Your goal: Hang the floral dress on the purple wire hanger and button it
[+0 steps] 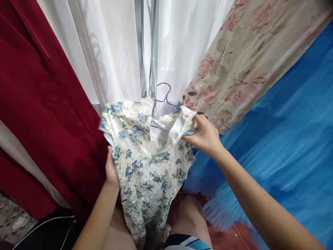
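Garment point(145, 152) with blue flowers is hanging between both hands, its long axis running down toward the knees. The right hand point(206, 133) is pinching its shoulder, nearer the purple hanger point(165, 99) showing at the neckline; the left hand point(111, 170) is touching the opposite edge, lower, whether clasping I cannot tell.

The 2 hands point(208, 135) and forearms point(241, 180) are bare, the dark garment point(179, 240) striped white and blue.
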Motion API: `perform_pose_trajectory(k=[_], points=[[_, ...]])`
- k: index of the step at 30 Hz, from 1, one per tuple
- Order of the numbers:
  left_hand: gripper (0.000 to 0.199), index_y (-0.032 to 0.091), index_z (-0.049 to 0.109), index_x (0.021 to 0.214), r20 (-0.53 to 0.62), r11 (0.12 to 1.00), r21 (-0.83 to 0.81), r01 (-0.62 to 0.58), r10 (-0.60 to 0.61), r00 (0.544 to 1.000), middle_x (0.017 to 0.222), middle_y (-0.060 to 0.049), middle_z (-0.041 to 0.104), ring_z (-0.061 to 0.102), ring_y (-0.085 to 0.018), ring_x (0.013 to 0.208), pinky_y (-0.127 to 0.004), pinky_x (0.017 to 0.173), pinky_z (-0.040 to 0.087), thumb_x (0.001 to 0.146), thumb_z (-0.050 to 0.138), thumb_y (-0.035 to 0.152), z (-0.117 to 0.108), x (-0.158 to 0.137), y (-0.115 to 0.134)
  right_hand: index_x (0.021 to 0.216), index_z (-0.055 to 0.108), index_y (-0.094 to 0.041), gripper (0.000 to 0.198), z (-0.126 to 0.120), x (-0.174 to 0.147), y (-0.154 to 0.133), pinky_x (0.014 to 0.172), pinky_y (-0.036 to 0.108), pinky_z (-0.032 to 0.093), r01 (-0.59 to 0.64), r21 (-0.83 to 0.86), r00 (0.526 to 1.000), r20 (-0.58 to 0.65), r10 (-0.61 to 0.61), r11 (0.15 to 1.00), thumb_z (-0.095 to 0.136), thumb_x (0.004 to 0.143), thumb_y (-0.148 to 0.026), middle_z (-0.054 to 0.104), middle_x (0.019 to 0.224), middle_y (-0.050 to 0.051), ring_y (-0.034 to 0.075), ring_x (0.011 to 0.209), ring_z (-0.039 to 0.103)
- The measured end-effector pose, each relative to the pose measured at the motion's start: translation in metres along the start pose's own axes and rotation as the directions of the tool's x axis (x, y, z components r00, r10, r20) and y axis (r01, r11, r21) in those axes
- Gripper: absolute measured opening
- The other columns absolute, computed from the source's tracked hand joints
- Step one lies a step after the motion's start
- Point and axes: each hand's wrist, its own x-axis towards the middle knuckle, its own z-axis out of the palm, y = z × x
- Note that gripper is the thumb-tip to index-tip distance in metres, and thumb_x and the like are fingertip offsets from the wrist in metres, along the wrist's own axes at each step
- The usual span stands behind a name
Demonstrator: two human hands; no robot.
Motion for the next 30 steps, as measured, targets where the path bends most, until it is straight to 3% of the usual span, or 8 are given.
perform_pose_trajectory(k=[3, 7, 12, 16, 18, 22, 25, 30], points=[[0.066, 0.023, 0.067, 0.118, -0.156, 1.0, -0.015, 0.024, -0.026, 0.987, 0.112, -0.009, 0.071, 0.056, -0.034, 0.125, -0.046, 0.102, 0.051, 0.077, 0.058, 0.074, -0.016, -0.022, -0.004, 0.121, 0.057, -0.022, 0.061, 0.0, 0.014, -0.008, 0.069, 0.034, 0.044, 0.074, 0.013, 0.997, 0.032, -0.074, 0.997, 0.072, 0.064, -0.039, 0.062, 0.101, 0.007, 0.028, 0.087, 0.06], [0.065, 0.019, 0.065, 0.119, -0.3, 0.984, 0.118, 0.13, -0.089, 0.95, 0.111, -0.009, 0.072, 0.065, -0.032, 0.113, -0.044, 0.099, 0.052, 0.061, 0.088, 0.036, -0.037, -0.04, -0.016, 0.121, 0.057, -0.02, 0.063, 0.002, 0.011, 0.003, 0.073, 0.038, 0.046, 0.22, 0.086, 0.97, 0.083, -0.227, 0.972, 0.072, 0.062, -0.034, 0.062, 0.103, 0.01, 0.03, 0.089, 0.059], [0.054, 0.016, 0.066, 0.118, -0.359, 0.978, 0.183, 0.101, -0.029, 0.933, 0.113, -0.011, 0.072, 0.064, -0.028, 0.116, -0.04, 0.101, 0.05, 0.071, 0.082, 0.037, -0.045, -0.05, -0.048, 0.13, 0.053, -0.022, 0.065, 0.012, -0.024, 0.015, 0.103, 0.055, 0.037, 0.363, 0.165, 0.929, 0.017, -0.371, 0.917, 0.071, 0.069, -0.034, 0.051, 0.138, 0.014, 0.041, 0.127, 0.043], [0.049, 0.015, 0.067, 0.118, -0.371, 0.942, 0.332, 0.048, 0.083, 0.925, 0.116, -0.012, 0.07, 0.063, -0.029, 0.116, -0.041, 0.102, 0.049, 0.077, 0.077, 0.04, -0.049, -0.058, -0.068, 0.12, 0.057, -0.025, 0.037, 0.05, -0.096, -0.019, 0.102, 0.052, 0.04, 0.088, 0.436, 0.994, -0.1, -0.048, 0.896, 0.062, 0.084, -0.031, 0.06, 0.126, 0.011, 0.033, 0.122, 0.051], [0.047, 0.015, 0.068, 0.118, -0.362, 0.914, 0.405, 0.027, 0.134, 0.922, 0.119, -0.012, 0.069, 0.062, -0.029, 0.118, -0.04, 0.103, 0.048, 0.079, 0.075, 0.041, -0.051, -0.06, -0.07, 0.11, 0.056, -0.024, 0.022, 0.077, -0.135, -0.041, 0.085, 0.042, 0.05, -0.214, 0.626, 0.976, 0.103, 0.192, 0.75, 0.056, 0.09, -0.033, 0.065, 0.101, 0.008, 0.026, 0.095, 0.062], [0.043, 0.017, 0.068, 0.117, -0.326, 0.882, 0.471, 0.032, 0.14, 0.935, 0.122, -0.011, 0.068, 0.06, -0.029, 0.121, -0.038, 0.104, 0.047, 0.081, 0.073, 0.041, -0.05, -0.065, -0.063, 0.095, 0.059, -0.02, 0.022, 0.124, -0.173, -0.073, 0.068, 0.033, 0.047, -0.548, 0.62, 0.781, 0.62, 0.078, 0.562, 0.058, 0.09, -0.042, 0.066, 0.087, 0.006, 0.022, 0.078, 0.062], [0.04, 0.017, 0.069, 0.114, -0.338, 0.88, 0.473, 0.045, 0.135, 0.932, 0.12, -0.011, 0.069, 0.061, -0.028, 0.119, -0.037, 0.101, 0.048, 0.081, 0.072, 0.041, -0.048, -0.068, -0.053, 0.08, 0.058, -0.02, 0.028, 0.143, -0.169, -0.083, 0.064, 0.031, 0.042, -0.569, 0.635, 0.777, 0.624, 0.086, 0.522, 0.053, 0.092, -0.044, 0.062, 0.075, 0.004, 0.019, 0.069, 0.057], [0.043, 0.019, 0.061, 0.122, -0.364, 0.842, 0.539, -0.035, 0.269, 0.892, 0.123, -0.01, 0.065, 0.059, -0.027, 0.119, -0.036, 0.102, 0.046, 0.083, 0.07, 0.038, -0.047, -0.079, -0.048, 0.062, 0.05, -0.021, 0.031, 0.143, -0.167, -0.093, 0.053, 0.027, 0.034, -0.728, 0.648, 0.682, 0.715, 0.153, 0.223, 0.054, 0.086, -0.041, 0.051, 0.055, -0.001, 0.014, 0.051, 0.043]])
